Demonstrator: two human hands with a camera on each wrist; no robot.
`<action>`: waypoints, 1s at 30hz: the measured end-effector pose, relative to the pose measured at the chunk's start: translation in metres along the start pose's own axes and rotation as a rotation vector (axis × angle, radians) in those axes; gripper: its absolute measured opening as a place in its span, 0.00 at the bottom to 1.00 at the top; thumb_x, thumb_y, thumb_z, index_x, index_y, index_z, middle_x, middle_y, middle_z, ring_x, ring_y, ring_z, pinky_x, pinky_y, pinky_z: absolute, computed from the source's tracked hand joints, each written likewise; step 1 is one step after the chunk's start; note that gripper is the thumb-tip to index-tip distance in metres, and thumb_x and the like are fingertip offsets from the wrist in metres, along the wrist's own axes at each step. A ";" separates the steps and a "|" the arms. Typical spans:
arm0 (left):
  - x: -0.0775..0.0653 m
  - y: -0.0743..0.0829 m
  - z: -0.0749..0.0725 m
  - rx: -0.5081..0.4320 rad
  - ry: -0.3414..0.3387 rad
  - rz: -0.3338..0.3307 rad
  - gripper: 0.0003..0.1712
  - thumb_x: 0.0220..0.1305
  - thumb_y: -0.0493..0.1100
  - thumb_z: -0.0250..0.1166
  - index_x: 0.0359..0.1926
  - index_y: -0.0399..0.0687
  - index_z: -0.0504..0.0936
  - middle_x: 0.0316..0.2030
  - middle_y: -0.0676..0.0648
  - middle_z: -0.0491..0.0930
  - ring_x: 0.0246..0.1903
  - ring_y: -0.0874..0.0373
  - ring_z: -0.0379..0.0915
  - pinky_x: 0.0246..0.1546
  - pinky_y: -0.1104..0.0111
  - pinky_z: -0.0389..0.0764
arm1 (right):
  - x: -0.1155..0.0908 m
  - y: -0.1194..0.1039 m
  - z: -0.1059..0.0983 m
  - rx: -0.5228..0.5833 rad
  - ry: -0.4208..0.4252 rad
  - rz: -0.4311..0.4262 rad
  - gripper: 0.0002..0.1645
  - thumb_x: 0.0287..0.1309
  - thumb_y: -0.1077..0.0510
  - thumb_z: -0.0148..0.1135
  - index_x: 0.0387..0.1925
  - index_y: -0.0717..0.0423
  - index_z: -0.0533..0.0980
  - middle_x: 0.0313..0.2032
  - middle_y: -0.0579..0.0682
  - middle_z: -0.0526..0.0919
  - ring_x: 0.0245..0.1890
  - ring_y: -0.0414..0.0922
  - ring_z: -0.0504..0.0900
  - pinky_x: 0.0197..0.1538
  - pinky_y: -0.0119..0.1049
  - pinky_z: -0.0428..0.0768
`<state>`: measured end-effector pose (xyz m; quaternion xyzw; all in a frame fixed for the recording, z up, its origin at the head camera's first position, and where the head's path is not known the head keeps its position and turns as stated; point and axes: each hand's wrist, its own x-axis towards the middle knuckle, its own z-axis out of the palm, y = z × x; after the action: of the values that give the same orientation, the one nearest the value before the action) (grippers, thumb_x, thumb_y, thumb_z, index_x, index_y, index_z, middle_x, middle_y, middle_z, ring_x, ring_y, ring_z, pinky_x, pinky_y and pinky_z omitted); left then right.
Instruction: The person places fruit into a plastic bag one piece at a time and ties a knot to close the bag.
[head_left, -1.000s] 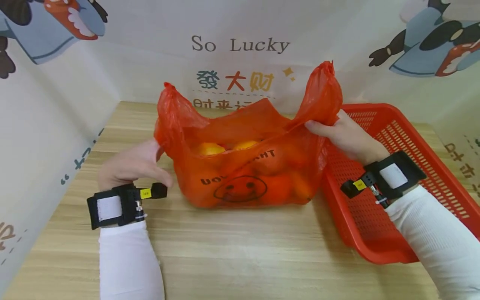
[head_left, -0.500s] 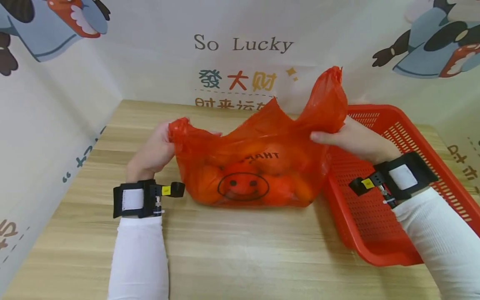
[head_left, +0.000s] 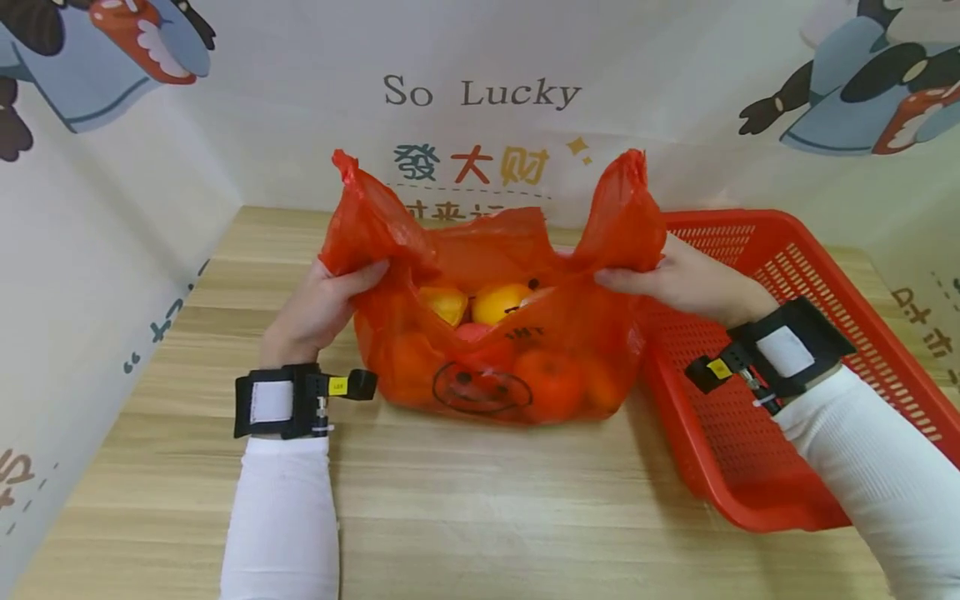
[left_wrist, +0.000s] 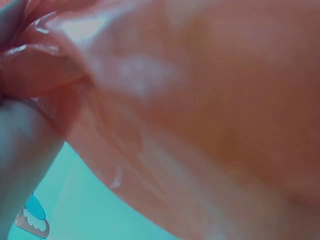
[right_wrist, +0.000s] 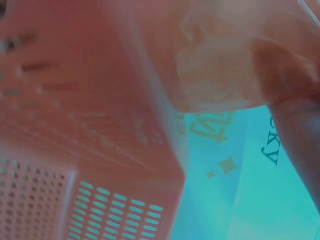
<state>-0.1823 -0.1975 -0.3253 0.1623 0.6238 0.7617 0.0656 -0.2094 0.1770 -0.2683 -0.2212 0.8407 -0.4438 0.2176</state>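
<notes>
A translucent red plastic bag (head_left: pixel 480 375) with a printed smiley face stands on the table, its mouth open and both handles sticking up. Inside, yellow fruits (head_left: pixel 501 303) and a pinkish one show through the opening, with several orange-looking round shapes behind the film. My left hand (head_left: pixel 318 304) grips the bag's left side below the handle, thumb over the front. On the other side my right hand (head_left: pixel 686 279) pinches the right edge below that handle. The left wrist view is filled mostly by red film (left_wrist: pixel 200 125); most fingers are hidden behind the bag.
A red perforated plastic basket (head_left: pixel 750 467) stands right of the bag, under my right forearm. Bare wood tabletop (head_left: pixel 480 508) lies in front. Printed white walls (head_left: pixel 480 42) rise at the back and sides.
My left hand moved in from the left and took hold of the bag's left side. The left handle dipped, then rose again, and the mouth spread wider. My right hand kept its grip.
</notes>
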 end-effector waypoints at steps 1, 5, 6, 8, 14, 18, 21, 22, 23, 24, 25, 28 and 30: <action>0.000 0.000 0.001 -0.007 0.007 0.010 0.29 0.68 0.31 0.50 0.66 0.59 0.63 0.57 0.52 0.69 0.59 0.54 0.63 0.56 0.72 0.77 | -0.002 0.001 0.000 0.029 0.018 -0.009 0.24 0.67 0.53 0.58 0.62 0.49 0.66 0.53 0.47 0.75 0.54 0.46 0.70 0.58 0.38 0.71; 0.001 0.000 0.005 -0.018 0.048 0.069 0.23 0.67 0.31 0.51 0.60 0.55 0.69 0.53 0.52 0.73 0.54 0.55 0.68 0.54 0.71 0.78 | -0.004 0.008 -0.003 0.243 0.019 -0.156 0.23 0.69 0.57 0.54 0.64 0.49 0.67 0.56 0.43 0.79 0.57 0.46 0.71 0.61 0.36 0.72; 0.002 0.000 0.007 -0.015 0.055 0.087 0.22 0.67 0.31 0.51 0.59 0.54 0.70 0.52 0.51 0.74 0.52 0.55 0.69 0.53 0.71 0.79 | -0.003 0.009 -0.002 0.303 0.009 -0.202 0.23 0.70 0.58 0.53 0.65 0.50 0.68 0.57 0.43 0.80 0.58 0.46 0.72 0.61 0.35 0.73; 0.003 0.000 0.013 -0.032 0.079 0.126 0.21 0.66 0.30 0.52 0.57 0.52 0.72 0.50 0.51 0.76 0.50 0.55 0.71 0.52 0.71 0.80 | -0.001 0.010 -0.001 0.415 -0.009 -0.293 0.24 0.70 0.59 0.51 0.66 0.52 0.68 0.58 0.45 0.81 0.59 0.47 0.74 0.63 0.36 0.74; 0.005 0.005 0.028 -0.101 0.093 0.173 0.16 0.68 0.35 0.54 0.55 0.49 0.72 0.48 0.49 0.76 0.48 0.55 0.72 0.51 0.70 0.80 | 0.000 0.007 0.004 0.587 0.036 -0.380 0.19 0.70 0.59 0.52 0.59 0.51 0.76 0.54 0.45 0.85 0.56 0.47 0.79 0.61 0.39 0.78; 0.006 0.004 0.031 -0.242 0.092 0.177 0.15 0.70 0.37 0.54 0.57 0.48 0.69 0.47 0.51 0.77 0.50 0.55 0.72 0.55 0.68 0.76 | -0.001 0.005 0.004 0.693 0.062 -0.367 0.15 0.70 0.57 0.51 0.52 0.49 0.80 0.49 0.44 0.86 0.51 0.44 0.80 0.58 0.38 0.79; 0.008 0.003 0.035 -0.466 0.084 0.199 0.13 0.72 0.36 0.51 0.55 0.43 0.67 0.37 0.49 0.82 0.49 0.52 0.79 0.60 0.64 0.73 | 0.000 0.000 0.004 0.801 0.068 -0.331 0.14 0.71 0.54 0.49 0.47 0.51 0.79 0.49 0.47 0.87 0.54 0.46 0.80 0.58 0.38 0.79; 0.009 0.003 0.036 -0.541 0.085 0.204 0.13 0.73 0.35 0.49 0.56 0.42 0.67 0.33 0.47 0.82 0.46 0.51 0.80 0.61 0.63 0.73 | 0.001 -0.002 0.005 0.854 0.077 -0.309 0.14 0.71 0.53 0.49 0.46 0.53 0.79 0.49 0.49 0.87 0.55 0.46 0.80 0.59 0.38 0.78; 0.011 0.002 0.038 -0.622 0.083 0.202 0.13 0.74 0.34 0.48 0.56 0.40 0.65 0.29 0.45 0.81 0.43 0.49 0.82 0.62 0.61 0.73 | 0.002 -0.005 0.006 0.902 0.093 -0.275 0.14 0.70 0.52 0.49 0.45 0.54 0.78 0.49 0.50 0.87 0.56 0.47 0.80 0.59 0.39 0.77; 0.012 0.002 0.040 -0.705 0.081 0.191 0.14 0.74 0.33 0.46 0.58 0.39 0.64 0.26 0.43 0.80 0.41 0.46 0.82 0.63 0.59 0.73 | 0.003 -0.008 0.008 0.944 0.121 -0.230 0.13 0.69 0.51 0.51 0.43 0.54 0.76 0.47 0.50 0.87 0.55 0.47 0.80 0.59 0.38 0.77; 0.013 0.002 0.042 -0.782 0.092 0.174 0.16 0.74 0.33 0.46 0.60 0.41 0.63 0.24 0.44 0.76 0.37 0.47 0.81 0.61 0.58 0.74 | 0.004 -0.011 0.009 0.988 0.147 -0.182 0.13 0.68 0.50 0.52 0.43 0.55 0.75 0.45 0.51 0.88 0.55 0.47 0.80 0.59 0.37 0.76; 0.016 0.002 0.048 -0.985 0.093 0.106 0.19 0.74 0.35 0.44 0.63 0.47 0.59 0.22 0.46 0.69 0.27 0.51 0.73 0.55 0.61 0.74 | 0.009 -0.020 0.016 1.087 0.254 -0.047 0.15 0.66 0.48 0.55 0.44 0.55 0.72 0.40 0.51 0.86 0.52 0.46 0.79 0.59 0.37 0.73; 0.018 0.002 0.051 -1.092 0.074 0.075 0.18 0.73 0.37 0.43 0.61 0.49 0.59 0.22 0.47 0.65 0.22 0.53 0.66 0.48 0.63 0.72 | 0.012 -0.023 0.020 1.125 0.309 0.019 0.14 0.66 0.48 0.55 0.43 0.54 0.71 0.36 0.50 0.85 0.50 0.46 0.79 0.59 0.37 0.73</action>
<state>-0.1827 -0.1453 -0.3114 0.0998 0.1337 0.9818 0.0912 -0.2036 0.1455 -0.2607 0.0032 0.4998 -0.8471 0.1803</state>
